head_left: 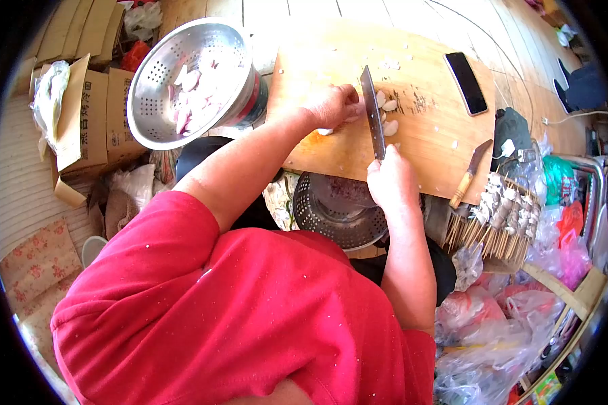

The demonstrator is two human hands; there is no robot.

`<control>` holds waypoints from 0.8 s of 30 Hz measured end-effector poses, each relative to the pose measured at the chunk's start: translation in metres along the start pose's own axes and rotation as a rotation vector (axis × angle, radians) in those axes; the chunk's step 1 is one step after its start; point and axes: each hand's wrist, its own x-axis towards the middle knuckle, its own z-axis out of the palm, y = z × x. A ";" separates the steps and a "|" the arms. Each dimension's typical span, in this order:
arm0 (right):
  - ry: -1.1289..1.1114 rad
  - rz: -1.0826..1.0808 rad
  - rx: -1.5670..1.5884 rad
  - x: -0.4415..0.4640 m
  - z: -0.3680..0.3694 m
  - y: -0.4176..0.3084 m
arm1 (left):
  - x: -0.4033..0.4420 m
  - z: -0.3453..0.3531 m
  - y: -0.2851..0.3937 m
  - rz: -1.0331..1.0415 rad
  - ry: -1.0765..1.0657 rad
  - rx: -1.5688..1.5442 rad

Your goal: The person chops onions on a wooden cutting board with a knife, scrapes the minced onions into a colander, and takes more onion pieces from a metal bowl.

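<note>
My right hand (393,177) is wrapped round the handle of a cleaver (372,111), its blade standing edge-down on a wooden cutting board (425,158). Close to the blade's left side, my left hand (331,106) has its fingers curled on a pale food piece, mostly hidden under them. Another small white piece lies below that hand. Several white cut pieces (390,127) lie right of the blade. At upper left, a perforated metal colander (142,101) holds pinkish-white pieces (199,98). A second metal colander (307,209) sits below the board's near edge, partly hidden by my right arm.
A black phone (466,83) and a wooden-handled knife (471,173) lie on the board's right side. Beside it are several loaded skewers (503,212). Plastic bags (493,331) fill the lower right. Cardboard boxes (91,121) stand at left. A cable crosses the floor at upper right.
</note>
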 end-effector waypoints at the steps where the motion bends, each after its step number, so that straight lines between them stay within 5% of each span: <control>1: -0.007 -0.007 -0.009 -0.001 -0.001 0.000 | -0.002 -0.002 0.002 -0.012 -0.076 0.021; 6: -0.044 -0.036 -0.016 -0.007 -0.001 -0.009 | -0.014 -0.007 -0.003 -0.046 -0.093 0.013; 11: -0.006 -0.047 -0.005 -0.007 0.000 -0.005 | -0.022 -0.001 -0.005 0.056 0.238 0.100; 24: -0.087 -0.021 -0.041 0.022 0.016 -0.010 | -0.013 0.008 -0.011 0.035 0.146 0.008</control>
